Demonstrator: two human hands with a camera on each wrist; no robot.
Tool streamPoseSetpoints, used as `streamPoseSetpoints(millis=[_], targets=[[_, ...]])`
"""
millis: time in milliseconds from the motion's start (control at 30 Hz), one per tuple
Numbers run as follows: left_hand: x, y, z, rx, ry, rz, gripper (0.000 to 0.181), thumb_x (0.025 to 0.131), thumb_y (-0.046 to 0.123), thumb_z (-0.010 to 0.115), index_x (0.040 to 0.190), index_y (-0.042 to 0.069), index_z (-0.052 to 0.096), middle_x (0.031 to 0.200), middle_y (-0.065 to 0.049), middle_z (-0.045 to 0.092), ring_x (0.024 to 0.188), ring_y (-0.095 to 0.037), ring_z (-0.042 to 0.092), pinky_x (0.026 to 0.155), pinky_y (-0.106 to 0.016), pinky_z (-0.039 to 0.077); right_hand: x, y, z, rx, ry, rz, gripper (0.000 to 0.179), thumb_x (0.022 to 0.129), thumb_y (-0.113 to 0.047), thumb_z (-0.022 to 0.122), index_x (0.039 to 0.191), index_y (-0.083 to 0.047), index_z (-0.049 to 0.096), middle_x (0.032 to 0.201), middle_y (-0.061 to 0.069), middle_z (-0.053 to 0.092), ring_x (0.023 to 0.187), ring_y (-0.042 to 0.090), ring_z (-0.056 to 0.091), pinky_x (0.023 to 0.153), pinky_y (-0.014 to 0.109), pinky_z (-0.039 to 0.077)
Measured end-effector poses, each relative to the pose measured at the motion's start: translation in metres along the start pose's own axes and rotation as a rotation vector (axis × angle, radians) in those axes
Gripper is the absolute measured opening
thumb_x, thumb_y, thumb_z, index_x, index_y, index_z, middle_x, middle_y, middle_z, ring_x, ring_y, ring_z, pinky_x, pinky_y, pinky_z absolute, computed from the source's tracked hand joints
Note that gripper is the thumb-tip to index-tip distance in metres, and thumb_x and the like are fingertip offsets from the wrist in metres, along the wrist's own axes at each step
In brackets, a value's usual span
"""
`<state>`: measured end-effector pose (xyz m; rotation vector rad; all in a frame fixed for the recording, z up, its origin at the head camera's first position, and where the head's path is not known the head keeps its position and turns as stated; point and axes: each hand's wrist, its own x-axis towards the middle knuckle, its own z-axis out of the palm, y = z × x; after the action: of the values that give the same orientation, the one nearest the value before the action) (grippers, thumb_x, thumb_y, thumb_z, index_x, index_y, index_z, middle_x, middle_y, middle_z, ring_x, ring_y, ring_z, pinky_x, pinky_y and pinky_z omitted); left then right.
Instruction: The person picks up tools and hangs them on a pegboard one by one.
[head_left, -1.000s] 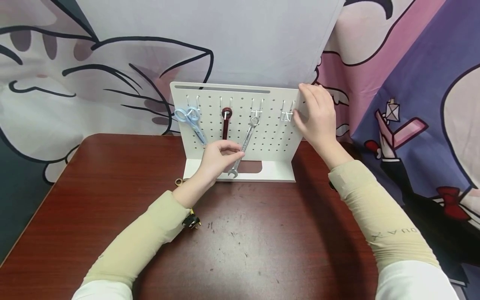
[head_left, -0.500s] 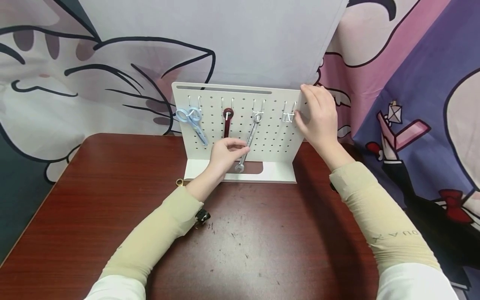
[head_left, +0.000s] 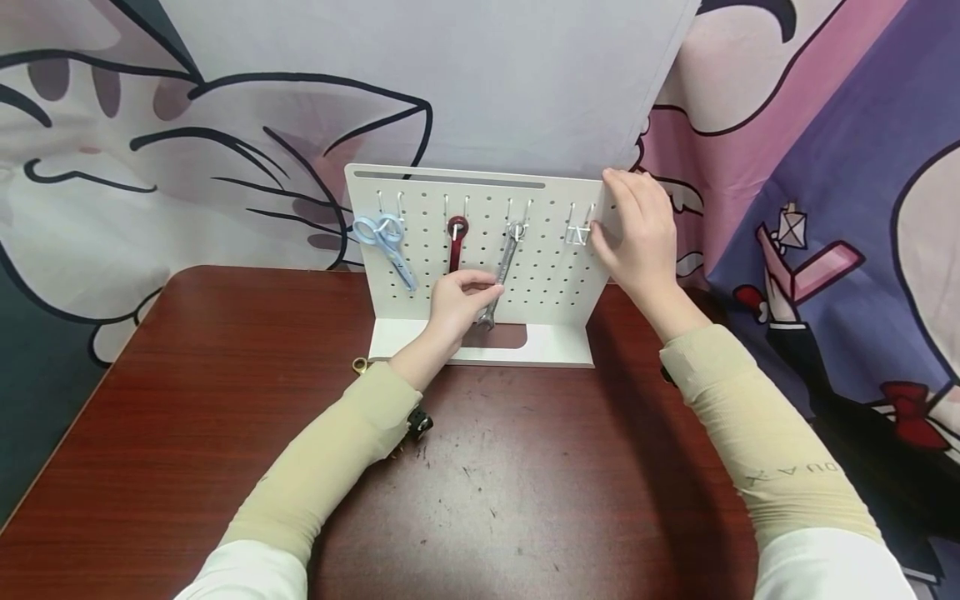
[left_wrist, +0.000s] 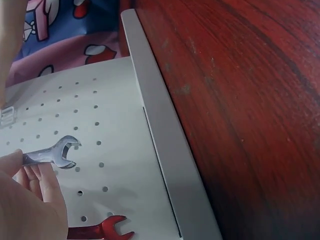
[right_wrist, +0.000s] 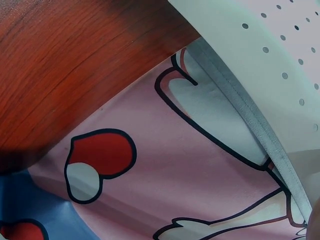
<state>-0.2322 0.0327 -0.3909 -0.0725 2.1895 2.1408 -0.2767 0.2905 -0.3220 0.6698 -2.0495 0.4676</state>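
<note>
My left hand (head_left: 459, 308) pinches a silver combination wrench (head_left: 507, 260) by its lower shaft. The ring end is up at the third hook pair (head_left: 519, 213) on a white pegboard (head_left: 551, 283), overlapping the hook tips; whether it is seated there I cannot tell. In the left wrist view the wrench's open end (left_wrist: 64, 151) sticks out past the fingers. My right hand (head_left: 641, 229) grips the board's upper right edge, thumb on the front near the fourth hook pair (head_left: 577, 227), which holds nothing. The right wrist view shows barely any of that hand.
Light blue scissors (head_left: 388, 246) hang on the leftmost hooks. A dark red wrench (head_left: 456, 242) hangs on the second pair, its lower part behind my left hand. A small gold ring-shaped thing (head_left: 360, 365) lies by the board's left front corner on the brown table (head_left: 225, 375).
My left hand has moved up and to the right, lifting the silver wrench so its ring end reaches the third hooks. My right hand has stayed on the board's edge.
</note>
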Motion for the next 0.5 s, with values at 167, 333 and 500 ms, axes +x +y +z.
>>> streamPoseSetpoints(millis=[167,333,500], targets=[[0.0022,-0.0012,0.0029,0.0,0.0,0.007,0.025,0.094,0.005,0.08,0.117,-0.003,0.078,0.126,-0.017,0.075,0.099,-0.016,0.071,0.092,-0.026,0.061,-0.0005,0.0,0.0002,0.003,-0.002,0.0,0.055,0.086,-0.001,0.072,0.141,0.0,0.063,0.136,0.022,0.068,0.131,0.043,0.06,0.127,0.046,0.038],[0.0041,-0.0022,0.0037,0.024,-0.007,0.025,0.024,0.093,0.003,0.079,0.116,-0.003,0.078,0.124,-0.018,0.075,0.099,-0.018,0.073,0.091,-0.026,0.06,-0.0005,0.0005,0.0008,0.002,0.003,-0.006,0.055,0.086,-0.001,0.072,0.141,0.0,0.063,0.136,0.022,0.068,0.13,0.043,0.06,0.125,0.049,0.039],[0.005,-0.0014,0.0032,0.039,-0.021,0.046,0.024,0.094,0.002,0.078,0.117,-0.002,0.078,0.123,-0.019,0.076,0.105,-0.026,0.075,0.096,-0.029,0.061,-0.0008,0.0014,0.0008,0.006,0.005,-0.007,0.056,0.086,-0.001,0.072,0.141,0.0,0.063,0.136,0.022,0.068,0.13,0.042,0.06,0.126,0.048,0.039]])
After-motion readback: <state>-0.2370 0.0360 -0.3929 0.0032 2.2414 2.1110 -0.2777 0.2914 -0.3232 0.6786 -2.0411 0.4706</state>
